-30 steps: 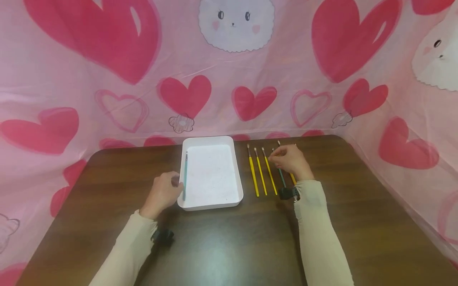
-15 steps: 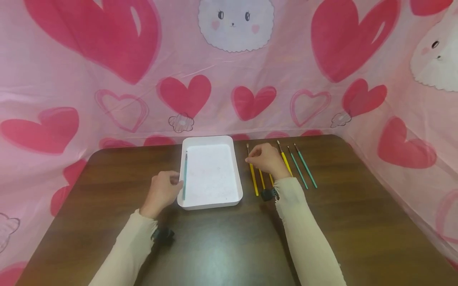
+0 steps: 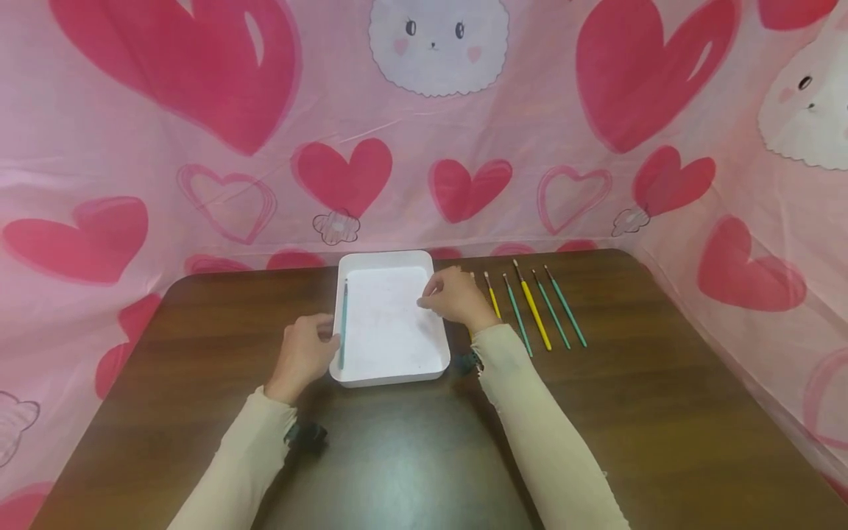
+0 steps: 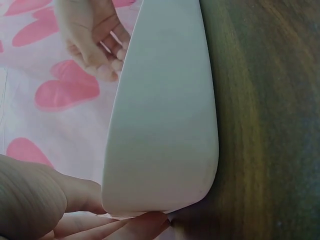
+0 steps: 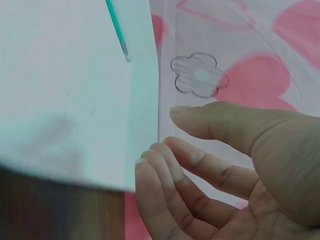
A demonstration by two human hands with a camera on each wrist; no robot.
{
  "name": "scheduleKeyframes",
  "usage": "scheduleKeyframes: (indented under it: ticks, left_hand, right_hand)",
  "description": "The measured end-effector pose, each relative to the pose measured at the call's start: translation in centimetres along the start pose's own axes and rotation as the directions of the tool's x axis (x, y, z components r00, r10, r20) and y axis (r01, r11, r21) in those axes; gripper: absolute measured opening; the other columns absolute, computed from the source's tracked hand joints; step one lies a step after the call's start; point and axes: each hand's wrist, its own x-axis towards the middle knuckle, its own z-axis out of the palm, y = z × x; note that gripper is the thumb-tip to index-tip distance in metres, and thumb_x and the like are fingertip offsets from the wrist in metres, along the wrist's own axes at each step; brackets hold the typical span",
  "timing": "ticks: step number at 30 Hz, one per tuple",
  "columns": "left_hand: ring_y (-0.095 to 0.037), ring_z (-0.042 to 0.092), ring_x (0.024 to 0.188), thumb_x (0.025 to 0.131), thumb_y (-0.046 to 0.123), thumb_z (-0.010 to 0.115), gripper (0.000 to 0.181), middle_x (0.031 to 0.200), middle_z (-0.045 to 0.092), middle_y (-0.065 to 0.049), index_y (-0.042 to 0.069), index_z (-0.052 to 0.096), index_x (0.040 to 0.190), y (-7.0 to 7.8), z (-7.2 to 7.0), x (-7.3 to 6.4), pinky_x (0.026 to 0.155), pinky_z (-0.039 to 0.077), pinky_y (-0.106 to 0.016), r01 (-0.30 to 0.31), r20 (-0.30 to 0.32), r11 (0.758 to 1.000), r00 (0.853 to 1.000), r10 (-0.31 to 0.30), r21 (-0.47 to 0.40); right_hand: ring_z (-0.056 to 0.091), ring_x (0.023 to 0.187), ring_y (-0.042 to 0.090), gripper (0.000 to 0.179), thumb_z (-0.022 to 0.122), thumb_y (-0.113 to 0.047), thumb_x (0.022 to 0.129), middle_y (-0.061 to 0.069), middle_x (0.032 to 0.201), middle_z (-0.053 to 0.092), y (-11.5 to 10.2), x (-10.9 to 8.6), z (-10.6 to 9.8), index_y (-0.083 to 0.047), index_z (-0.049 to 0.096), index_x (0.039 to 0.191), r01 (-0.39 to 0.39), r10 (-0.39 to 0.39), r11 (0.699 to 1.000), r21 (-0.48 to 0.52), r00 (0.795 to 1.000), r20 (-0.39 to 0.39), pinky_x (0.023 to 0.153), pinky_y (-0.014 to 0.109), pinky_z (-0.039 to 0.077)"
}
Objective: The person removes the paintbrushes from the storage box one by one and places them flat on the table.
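The white tray [image 3: 396, 327] lies on the table, with one teal paintbrush [image 3: 344, 324] along its inner left side. My left hand [image 3: 305, 355] holds the tray's left edge; in the left wrist view the thumb and fingers [image 4: 135, 227] pinch the wall at one end. Over the tray's right rim hovers my right hand [image 3: 456, 296]. Its fingers are loosely bent, and the right wrist view shows nothing between thumb and fingertips. Several paintbrushes, such as a yellow paintbrush [image 3: 532, 305], lie in a row right of the tray. My right hand and wrist partly hide the nearest ones.
The brown wooden table [image 3: 397, 456] ends at the back against a pink cloth [image 3: 530, 118] printed with hearts. Similar cloth hangs at both sides. Each wrist wears a small black camera [image 3: 308, 438].
My right hand has moved left from above the paintbrushes to the tray's right rim, uncovering the brushes on the right. My left hand and the tray have stayed in place.
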Motion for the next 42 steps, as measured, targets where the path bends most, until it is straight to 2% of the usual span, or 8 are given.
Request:
scheduleKeyframes:
  ticks: [8, 14, 19, 25, 28, 31, 36, 42]
  left_hand:
    - [-0.043, 0.061, 0.126, 0.099, 0.014, 0.061, 0.046, 0.14, 0.061, -0.023, 0.002, 0.056, 0.143, -0.1, -0.1, -0.1, 0.104, 0.052, -0.058, 0.005, 0.015, 1.0, 1.0, -0.005, -0.008]
    - [-0.043, 0.062, 0.123, 0.099, 0.013, 0.06, 0.046, 0.139, 0.061, -0.024, 0.001, 0.055, 0.143, -0.2, -0.2, -0.1, 0.103, 0.053, -0.058, 0.002, 0.012, 1.0, 1.0, -0.002, -0.003]
    - [-0.043, 0.064, 0.121, 0.099, 0.013, 0.061, 0.045, 0.137, 0.063, -0.024, 0.001, 0.056, 0.142, -0.1, -0.3, 0.0, 0.101, 0.054, -0.057, -0.007, 0.011, 1.0, 1.0, 0.007, -0.002]
    - [-0.043, 0.064, 0.121, 0.099, 0.012, 0.062, 0.045, 0.137, 0.063, -0.024, 0.0, 0.056, 0.142, -0.2, -0.3, -0.1, 0.1, 0.055, -0.055, -0.014, 0.009, 1.0, 1.0, 0.014, -0.001]
    - [-0.043, 0.064, 0.121, 0.099, 0.012, 0.062, 0.046, 0.136, 0.063, -0.024, 0.0, 0.055, 0.142, -0.2, -0.2, -0.1, 0.099, 0.055, -0.055, -0.012, 0.011, 1.0, 1.0, 0.012, 0.001]
    - [-0.043, 0.065, 0.12, 0.099, 0.011, 0.062, 0.046, 0.136, 0.063, -0.025, -0.001, 0.054, 0.143, -0.2, -0.1, 0.0, 0.099, 0.055, -0.055, -0.015, 0.012, 1.0, 1.0, 0.015, -0.006]
    - [-0.044, 0.065, 0.119, 0.098, 0.009, 0.062, 0.046, 0.135, 0.063, -0.026, -0.002, 0.054, 0.142, -0.1, -0.1, 0.1, 0.098, 0.055, -0.056, -0.024, 0.008, 1.0, 1.0, 0.024, -0.014]
    - [-0.043, 0.066, 0.117, 0.097, 0.01, 0.063, 0.046, 0.134, 0.064, -0.026, -0.003, 0.055, 0.141, -0.2, 0.0, 0.0, 0.098, 0.055, -0.056, -0.047, 0.007, 0.999, 0.999, 0.047, -0.013]
  right_hand:
    - [0.066, 0.078, 0.021, 0.017, 0.078, -0.022, 0.088, 0.01, 0.095, 0.07, -1.8, 0.3, 2.0, -0.006, 0.074, 0.093, 0.002, -0.004, 0.999, 0.034, 0.999, 0.052, 0.069, 0.03, 0.059]
    - [0.066, 0.07, 0.019, 0.015, 0.079, -0.02, 0.088, 0.009, 0.084, 0.071, -3.2, 0.0, 3.6, -0.006, 0.072, 0.089, -0.003, -0.006, 0.997, 0.075, 0.993, 0.115, 0.068, 0.029, 0.058]
    - [0.065, 0.07, 0.018, 0.015, 0.08, -0.02, 0.087, 0.006, 0.082, 0.069, -4.8, -0.1, 5.0, -0.006, 0.072, 0.087, -0.009, 0.003, 0.999, 0.042, 0.988, 0.156, 0.07, 0.029, 0.056]
    - [0.063, 0.07, 0.017, 0.014, 0.079, -0.019, 0.086, 0.003, 0.073, 0.07, -6.6, 0.0, 6.6, -0.006, 0.074, 0.084, 0.016, -0.011, 0.999, -0.029, 0.987, 0.162, 0.068, 0.027, 0.052]
    - [0.064, 0.069, 0.017, 0.013, 0.078, -0.017, 0.087, 0.003, 0.07, 0.07, -7.3, 0.0, 7.2, -0.004, 0.075, 0.084, 0.017, -0.012, 0.999, -0.029, 0.986, 0.165, 0.065, 0.025, 0.051]
    - [0.064, 0.067, 0.016, 0.011, 0.077, -0.014, 0.087, 0.005, 0.071, 0.071, -7.7, 0.1, 7.8, -0.003, 0.074, 0.087, 0.018, -0.014, 1.0, -0.026, 0.986, 0.165, 0.063, 0.023, 0.051]
    - [0.063, 0.067, 0.016, 0.013, 0.076, -0.011, 0.087, 0.007, 0.079, 0.072, -8.3, 0.7, 8.8, 0.0, 0.071, 0.094, 0.03, -0.019, 0.997, -0.073, 0.988, 0.153, 0.061, 0.023, 0.052]
    - [0.064, 0.074, 0.02, 0.027, 0.075, -0.011, 0.087, 0.01, 0.089, 0.069, -9.2, 1.3, 9.4, 0.002, 0.065, 0.108, -0.006, 0.018, 0.997, -0.076, 0.988, 0.156, 0.066, 0.026, 0.056]
